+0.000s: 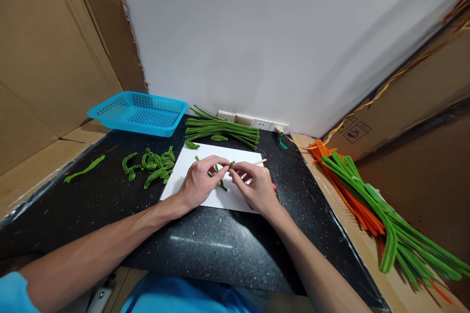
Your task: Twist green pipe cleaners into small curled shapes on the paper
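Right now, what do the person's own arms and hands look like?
Left grip and right grip: bare hands, no gloves, rings or watch visible. Bright blue sleeve on the left arm; none shows on the right arm. Both forearms uncovered.

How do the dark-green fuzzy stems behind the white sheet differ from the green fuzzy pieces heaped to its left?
The fuzzy stems are long and mostly straight; the fuzzy pieces are short and mostly curved. The stems lie roughly side by side, while the pieces lie jumbled. Both are green, look fuzzy and lie on the black speckled counter.
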`<state>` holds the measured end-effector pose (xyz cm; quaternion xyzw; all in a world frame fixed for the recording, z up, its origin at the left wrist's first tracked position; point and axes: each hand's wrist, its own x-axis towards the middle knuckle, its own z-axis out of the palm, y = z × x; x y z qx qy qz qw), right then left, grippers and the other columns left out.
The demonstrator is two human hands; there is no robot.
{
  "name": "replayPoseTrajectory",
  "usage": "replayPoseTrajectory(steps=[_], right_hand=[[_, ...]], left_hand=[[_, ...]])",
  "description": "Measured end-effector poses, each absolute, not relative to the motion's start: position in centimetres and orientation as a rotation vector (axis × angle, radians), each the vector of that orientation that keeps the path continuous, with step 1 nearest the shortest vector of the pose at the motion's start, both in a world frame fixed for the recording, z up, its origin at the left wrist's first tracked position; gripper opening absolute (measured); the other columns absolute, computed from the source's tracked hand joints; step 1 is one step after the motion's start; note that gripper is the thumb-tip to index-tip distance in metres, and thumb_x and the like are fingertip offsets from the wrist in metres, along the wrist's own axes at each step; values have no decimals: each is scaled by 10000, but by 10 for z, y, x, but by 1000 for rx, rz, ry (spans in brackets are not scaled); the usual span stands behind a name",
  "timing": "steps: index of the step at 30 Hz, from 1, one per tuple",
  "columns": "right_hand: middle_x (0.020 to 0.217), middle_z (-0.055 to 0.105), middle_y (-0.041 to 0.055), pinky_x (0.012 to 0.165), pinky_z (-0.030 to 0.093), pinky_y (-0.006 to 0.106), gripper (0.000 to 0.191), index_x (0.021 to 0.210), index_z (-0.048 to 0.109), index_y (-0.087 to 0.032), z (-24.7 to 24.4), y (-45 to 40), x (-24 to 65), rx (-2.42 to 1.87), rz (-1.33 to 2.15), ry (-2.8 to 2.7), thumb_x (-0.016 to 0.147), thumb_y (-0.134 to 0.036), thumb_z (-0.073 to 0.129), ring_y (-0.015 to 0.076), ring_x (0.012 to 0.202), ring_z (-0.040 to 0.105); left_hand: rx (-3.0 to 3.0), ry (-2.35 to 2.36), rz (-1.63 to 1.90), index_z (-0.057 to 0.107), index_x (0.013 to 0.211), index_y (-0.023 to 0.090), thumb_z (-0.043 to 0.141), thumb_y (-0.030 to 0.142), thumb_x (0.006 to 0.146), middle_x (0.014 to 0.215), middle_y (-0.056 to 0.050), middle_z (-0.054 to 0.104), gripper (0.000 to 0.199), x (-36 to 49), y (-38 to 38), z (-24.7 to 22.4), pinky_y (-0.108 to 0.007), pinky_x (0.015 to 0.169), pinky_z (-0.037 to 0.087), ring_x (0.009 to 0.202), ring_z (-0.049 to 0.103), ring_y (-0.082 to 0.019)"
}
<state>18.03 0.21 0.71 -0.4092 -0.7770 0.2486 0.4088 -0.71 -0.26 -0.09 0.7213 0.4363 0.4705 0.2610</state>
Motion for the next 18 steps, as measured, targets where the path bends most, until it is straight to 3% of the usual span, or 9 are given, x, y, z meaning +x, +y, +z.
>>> replayPoseTrajectory(steps=[7,18], right_hand=[[854,757,40,653,511,263,140,956,720,-199,1,5,182,-1013,552,-2084,964,-199,581,160,697,673],[837,755,45,688,530,275,181,894,720,-190,10,2,180,-1089,541,-1940,987,-264,583,164,685,675]], left_hand=[[2001,1235,1245,770,1038,179,616,178,915,1007,-50,753,196,-7,0,-4,-225,588,484,628,589,-104],[1711,1183,1171,712,1008,145,620,312,925,946,-54,742,208,-4,-2,-1,-228,515,505,513,632,-100]])
